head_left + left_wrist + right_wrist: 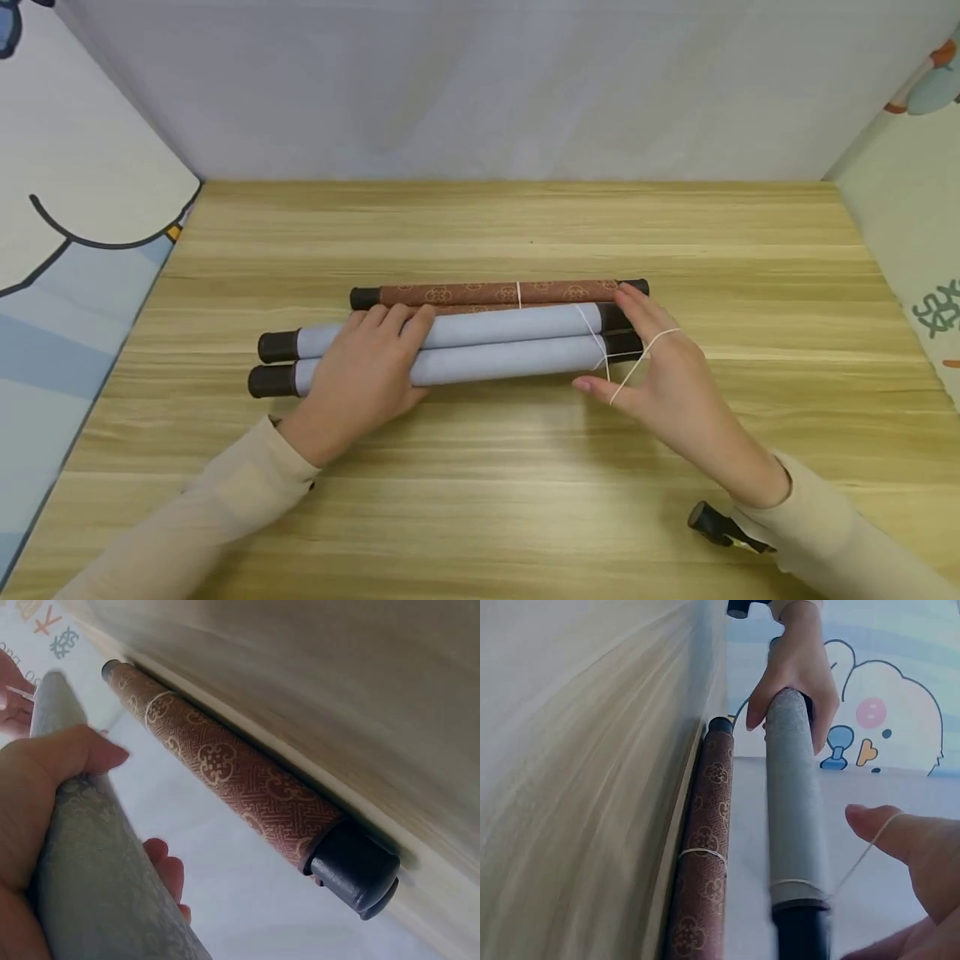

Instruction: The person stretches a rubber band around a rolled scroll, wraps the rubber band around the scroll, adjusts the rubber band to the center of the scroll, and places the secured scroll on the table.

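Observation:
My left hand (363, 371) grips a pale blue scroll (510, 358), rolled from both ends into two parallel rolls with black end knobs. The fingers go over the top and the thumb lies along the near side. Around its right end, a thin white elastic band (645, 354) loops from the pale paper out to my right hand (678, 400). That hand has thumb and fingers spread apart, holding the band stretched across them beside the black knobs. Behind the pale scroll lies a brown patterned scroll (472, 293), circled by its own white band; its near roll is mostly covered.
A black-ended object (712, 523) lies by my right forearm, partly under the sleeve. The wood-grain table (480, 483) meets a pale wall (510, 92) at the back. Cartoon-printed panels (75, 275) flank it.

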The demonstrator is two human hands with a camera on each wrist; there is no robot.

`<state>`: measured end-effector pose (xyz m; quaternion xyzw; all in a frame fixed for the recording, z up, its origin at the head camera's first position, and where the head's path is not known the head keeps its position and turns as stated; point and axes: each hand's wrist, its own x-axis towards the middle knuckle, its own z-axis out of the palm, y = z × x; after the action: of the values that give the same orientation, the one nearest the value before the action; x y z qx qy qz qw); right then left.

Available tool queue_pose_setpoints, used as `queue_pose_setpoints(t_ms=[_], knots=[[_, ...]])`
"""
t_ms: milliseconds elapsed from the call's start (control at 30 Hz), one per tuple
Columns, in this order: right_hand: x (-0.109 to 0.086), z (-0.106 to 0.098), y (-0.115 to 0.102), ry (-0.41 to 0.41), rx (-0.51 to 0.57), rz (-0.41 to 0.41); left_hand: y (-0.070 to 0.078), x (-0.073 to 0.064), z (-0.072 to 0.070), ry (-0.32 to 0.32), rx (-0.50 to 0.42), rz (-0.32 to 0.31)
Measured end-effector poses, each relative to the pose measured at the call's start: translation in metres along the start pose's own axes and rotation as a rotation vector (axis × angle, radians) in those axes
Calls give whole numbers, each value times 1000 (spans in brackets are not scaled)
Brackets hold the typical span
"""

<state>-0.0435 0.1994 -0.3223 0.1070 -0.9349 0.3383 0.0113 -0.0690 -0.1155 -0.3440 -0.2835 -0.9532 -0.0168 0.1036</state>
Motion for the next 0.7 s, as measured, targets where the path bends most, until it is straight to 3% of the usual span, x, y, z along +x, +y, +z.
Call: queue_pose_setpoints(t_ms=[167, 300, 367, 533, 700], knots=[[7, -6, 12, -71, 196, 156, 0, -1, 0, 65, -10, -34], [14, -7, 26, -187, 347, 216, -6, -3, -2, 61, -33, -11], [16, -7, 31, -241, 388, 206, -11, -3, -3, 47, -28, 40], [19, -12, 32, -353, 365, 115, -19, -2, -2, 66, -6, 206], [22, -20, 23, -428, 335, 67, -19, -2, -2, 76, -7, 327]])
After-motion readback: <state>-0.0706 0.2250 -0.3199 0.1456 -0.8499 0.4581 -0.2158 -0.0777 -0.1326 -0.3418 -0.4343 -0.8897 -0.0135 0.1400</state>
